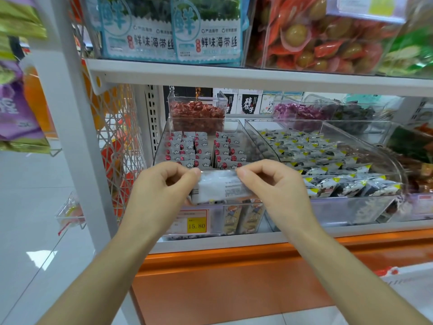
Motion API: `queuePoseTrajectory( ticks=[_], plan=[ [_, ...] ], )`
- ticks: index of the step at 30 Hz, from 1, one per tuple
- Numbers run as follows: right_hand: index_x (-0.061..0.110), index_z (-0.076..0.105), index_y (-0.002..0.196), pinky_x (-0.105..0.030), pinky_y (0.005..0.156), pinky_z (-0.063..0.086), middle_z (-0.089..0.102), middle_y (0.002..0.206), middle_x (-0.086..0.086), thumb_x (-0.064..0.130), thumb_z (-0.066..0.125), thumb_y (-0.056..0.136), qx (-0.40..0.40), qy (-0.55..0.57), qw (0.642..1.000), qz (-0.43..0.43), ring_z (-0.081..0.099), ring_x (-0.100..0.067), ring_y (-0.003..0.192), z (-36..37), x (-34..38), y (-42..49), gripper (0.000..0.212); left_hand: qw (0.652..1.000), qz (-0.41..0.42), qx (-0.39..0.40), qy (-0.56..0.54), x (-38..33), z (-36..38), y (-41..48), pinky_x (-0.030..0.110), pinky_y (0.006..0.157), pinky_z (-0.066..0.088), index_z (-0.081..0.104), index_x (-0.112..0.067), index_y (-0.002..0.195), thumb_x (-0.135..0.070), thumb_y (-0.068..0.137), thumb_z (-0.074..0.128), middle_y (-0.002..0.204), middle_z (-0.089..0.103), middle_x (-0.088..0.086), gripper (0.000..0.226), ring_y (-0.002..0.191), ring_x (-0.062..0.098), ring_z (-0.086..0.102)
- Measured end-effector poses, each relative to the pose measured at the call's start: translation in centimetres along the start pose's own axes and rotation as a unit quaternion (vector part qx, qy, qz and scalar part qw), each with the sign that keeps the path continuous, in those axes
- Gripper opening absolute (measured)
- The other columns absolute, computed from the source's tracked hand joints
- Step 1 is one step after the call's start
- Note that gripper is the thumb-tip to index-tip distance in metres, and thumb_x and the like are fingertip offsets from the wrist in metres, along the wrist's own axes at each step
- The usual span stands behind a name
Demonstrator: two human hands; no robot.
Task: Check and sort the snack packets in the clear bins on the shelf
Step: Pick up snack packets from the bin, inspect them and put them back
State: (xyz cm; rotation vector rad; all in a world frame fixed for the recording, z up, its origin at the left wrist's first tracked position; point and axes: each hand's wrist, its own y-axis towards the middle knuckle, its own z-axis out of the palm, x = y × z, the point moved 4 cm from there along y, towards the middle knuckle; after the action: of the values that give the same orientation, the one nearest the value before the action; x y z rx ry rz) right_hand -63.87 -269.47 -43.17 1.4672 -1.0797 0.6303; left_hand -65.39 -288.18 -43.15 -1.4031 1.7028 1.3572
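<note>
Head view: the left hand [164, 184] and right hand [269, 184] each pinch one end of a silver packet [218, 187]. Its long axis runs left to right, and its print is too blurred to read. It sits above the bin's [160, 148] front rim. The price tag [196, 225] below reads 15.80. The bags [208, 31] overhead read 鲜味海带丝.

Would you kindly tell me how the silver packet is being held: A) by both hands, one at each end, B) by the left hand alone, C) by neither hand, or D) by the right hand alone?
A: the left hand and the right hand each pinch one end of the silver packet.
</note>
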Motion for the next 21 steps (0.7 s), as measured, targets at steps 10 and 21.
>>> queuePoseTrajectory(
  ticks=[10, 21],
  plan=[
    [0.026, 0.066, 0.107, -0.022, 0.067, 0.057, 0.072, 0.1, -0.001, 0.005, 0.066, 0.083, -0.018, 0.079, 0.997, 0.013, 0.07, -0.014, 0.076, -1.1, 0.2, 1.2, 0.032, 0.995, 0.01, 0.005, -0.1, -0.2, 0.1, 0.7, 0.018, 0.057, 0.053, 0.067, -0.025, 0.085, -0.03, 0.094, 0.05, 0.078, 0.067, -0.007, 0.02, 0.069, 0.004, 0.061],
    [0.029, 0.057, 0.116, -0.038, 0.08, 0.056, 0.063, 0.109, 0.001, 0.019, 0.062, 0.088, -0.068, -0.062, 0.996, -0.008, 0.065, -0.013, 0.091, -2.2, -0.3, 2.3, 0.03, 0.889, 0.184, 0.052, 0.416, 1.0, 3.3, 0.9, 0.04, 0.1, 0.018, 0.066, -0.02, 0.112, -0.033, 0.094, 0.046, 0.143, 0.041, -0.003, 0.03, 0.133, 0.023, 0.023]
  ],
)
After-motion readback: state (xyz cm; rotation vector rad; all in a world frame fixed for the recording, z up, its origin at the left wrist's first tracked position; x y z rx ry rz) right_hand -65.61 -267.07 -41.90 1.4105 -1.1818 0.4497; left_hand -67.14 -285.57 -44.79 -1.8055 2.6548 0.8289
